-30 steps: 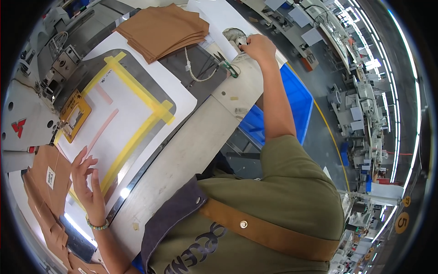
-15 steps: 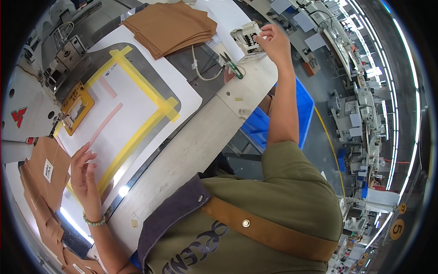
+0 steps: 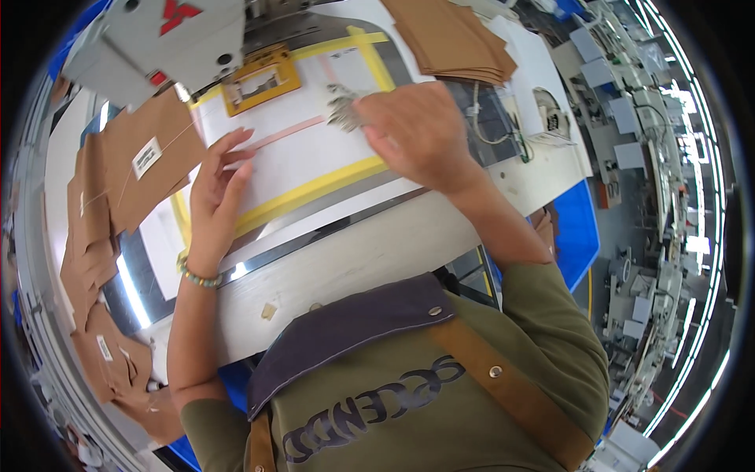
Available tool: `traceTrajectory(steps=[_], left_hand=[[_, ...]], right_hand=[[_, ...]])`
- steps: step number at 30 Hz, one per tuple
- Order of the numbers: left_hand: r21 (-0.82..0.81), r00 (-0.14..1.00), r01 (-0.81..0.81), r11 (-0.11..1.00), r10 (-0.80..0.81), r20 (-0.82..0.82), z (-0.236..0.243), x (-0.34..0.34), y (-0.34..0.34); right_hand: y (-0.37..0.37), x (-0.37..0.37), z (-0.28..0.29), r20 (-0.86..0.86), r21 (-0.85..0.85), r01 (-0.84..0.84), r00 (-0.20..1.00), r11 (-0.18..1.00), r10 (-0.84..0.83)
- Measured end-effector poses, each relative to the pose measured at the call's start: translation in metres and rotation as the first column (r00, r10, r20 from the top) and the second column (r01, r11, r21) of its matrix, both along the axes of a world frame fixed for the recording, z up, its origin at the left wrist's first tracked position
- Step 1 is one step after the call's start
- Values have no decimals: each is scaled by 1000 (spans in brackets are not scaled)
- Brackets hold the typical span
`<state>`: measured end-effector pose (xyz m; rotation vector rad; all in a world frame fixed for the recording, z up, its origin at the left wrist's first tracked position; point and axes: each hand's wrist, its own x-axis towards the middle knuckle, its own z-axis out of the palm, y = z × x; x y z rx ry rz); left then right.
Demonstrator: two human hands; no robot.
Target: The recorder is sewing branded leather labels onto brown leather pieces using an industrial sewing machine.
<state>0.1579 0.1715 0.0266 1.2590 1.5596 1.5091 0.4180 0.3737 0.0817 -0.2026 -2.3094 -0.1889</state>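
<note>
My right hand (image 3: 417, 134) is over the white template sheet (image 3: 307, 161), closed on a small bunch of whitish labels (image 3: 343, 108), blurred by motion. Its fingertips pinch the bunch's near end. At the sheet's left part, my left hand (image 3: 219, 185) rests with loosely bent fingers apart and nothing in them. Yellow tape (image 3: 314, 191) borders the sheet, and a pink strip (image 3: 287, 132) lies across it. Just beyond my left hand sits a yellow frame (image 3: 263, 79) under the sewing machine head (image 3: 169, 47).
Brown fabric pieces (image 3: 118, 169) with white labels lie at the left. Another brown stack (image 3: 448, 39) lies at the far right, near a small white box (image 3: 550, 118) and green-handled thread snips (image 3: 523, 145). A blue bin (image 3: 578, 232) stands below the table's right edge.
My right hand has come from the small white box to above the template sheet, now with the whitish bunch in it. My left hand remains over the sheet's left part. The view has turned.
</note>
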Motion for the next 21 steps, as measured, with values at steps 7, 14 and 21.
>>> traceTrajectory(steps=[7,14,21], left_hand=[[46,975,23,999,-13,-220,7,-1,1],[33,806,68,997,-36,-591,3,-3,7],[-46,868,126,991,-132,-479,3,-12,24]], right_hand=[[-31,-52,-35,205,135,-341,928,930,311],[-37,-36,-25,113,-303,-229,955,925,273],[-53,-61,-39,107,-669,-60,978,741,176]])
